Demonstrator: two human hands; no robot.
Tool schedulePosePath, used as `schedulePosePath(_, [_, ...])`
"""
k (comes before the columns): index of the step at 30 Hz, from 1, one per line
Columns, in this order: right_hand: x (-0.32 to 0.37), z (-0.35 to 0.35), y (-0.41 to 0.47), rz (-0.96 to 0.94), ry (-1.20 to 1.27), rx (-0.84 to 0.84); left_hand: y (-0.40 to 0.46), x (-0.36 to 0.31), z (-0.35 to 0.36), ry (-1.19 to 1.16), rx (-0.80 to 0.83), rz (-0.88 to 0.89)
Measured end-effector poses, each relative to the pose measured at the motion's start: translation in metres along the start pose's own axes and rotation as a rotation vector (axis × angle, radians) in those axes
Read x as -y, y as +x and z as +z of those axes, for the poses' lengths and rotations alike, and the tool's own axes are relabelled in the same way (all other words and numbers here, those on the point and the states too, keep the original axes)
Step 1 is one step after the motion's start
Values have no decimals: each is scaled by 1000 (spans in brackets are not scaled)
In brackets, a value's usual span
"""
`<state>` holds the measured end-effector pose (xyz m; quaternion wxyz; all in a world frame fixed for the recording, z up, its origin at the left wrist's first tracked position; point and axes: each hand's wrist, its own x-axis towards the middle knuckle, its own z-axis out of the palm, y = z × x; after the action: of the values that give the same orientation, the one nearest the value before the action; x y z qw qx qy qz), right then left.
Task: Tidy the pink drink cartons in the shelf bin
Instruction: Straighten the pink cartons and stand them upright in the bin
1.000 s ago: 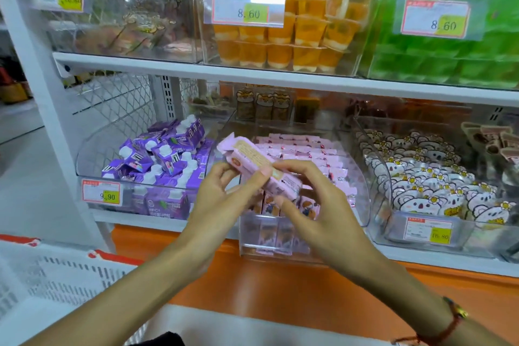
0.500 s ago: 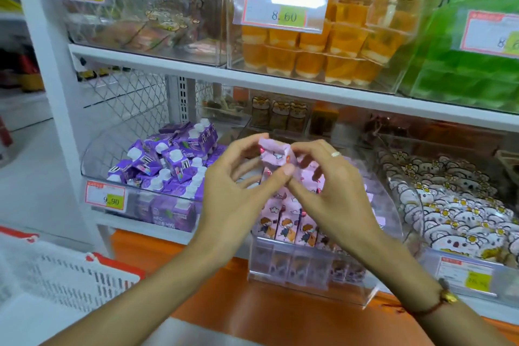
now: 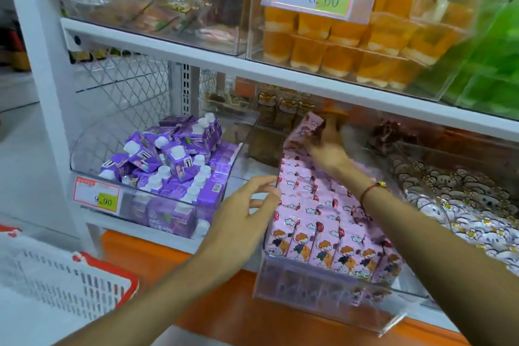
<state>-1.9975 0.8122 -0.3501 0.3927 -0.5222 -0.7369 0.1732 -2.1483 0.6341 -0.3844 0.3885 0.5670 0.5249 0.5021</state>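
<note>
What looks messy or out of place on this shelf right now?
The purple cartons in the left bin lie jumbled at all angles, unlike the pink cartons, which stand in neat rows. One pink carton is tilted at the back of the pink bin, held by the right hand. The left hand touches the bin's side.

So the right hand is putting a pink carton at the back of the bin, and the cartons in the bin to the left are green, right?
Not quite. The head view shows the right hand holding a pink carton at the back of the clear bin, but the cartons in the bin to the left are purple, not green.
</note>
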Motion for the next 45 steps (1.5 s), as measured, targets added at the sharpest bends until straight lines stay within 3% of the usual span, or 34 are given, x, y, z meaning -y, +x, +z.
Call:
schedulePosePath(3, [-7,9,11,48,5,51,2,1,-5,13,18,12])
schedulePosePath(7, [-15,11,8,-40,-478,265,3,-3,-9,41,18,17])
schedulePosePath(10, [-15,4,4,-27,-648,433,3,-6,-13,85,57,10])
schedulePosePath(13, [-12,-2,1,-79,-769,435,-2,-7,-15,123,85,10])
schedulePosePath(17, [4,8,-1,0,-334,169,-5,-6,-15,98,69,15])
schedulePosePath(20, [3,12,-5,25,-75,112,-5,-2,-11,76,43,15])
schedulePosePath(23, [-3,10,-5,-11,-140,129,-4,0,-10,74,29,34])
schedulePosePath(27, [-2,12,2,-91,-514,302,-4,1,-15,81,50,42])
schedulePosePath(32, [-1,2,3,-94,-331,200,-9,4,-15,162,77,61])
schedulePosePath(36, [0,7,2,-71,-442,307,-10,4,-10,129,41,53])
schedulePosePath(39, [5,9,0,-36,-279,196,-6,3,-12,84,48,23])
schedulePosePath(41, [12,7,-6,27,-38,119,-4,1,-15,65,62,10])
schedulePosePath(45, [33,-4,-35,72,363,-162,-2,-10,-15,5,46,-36])
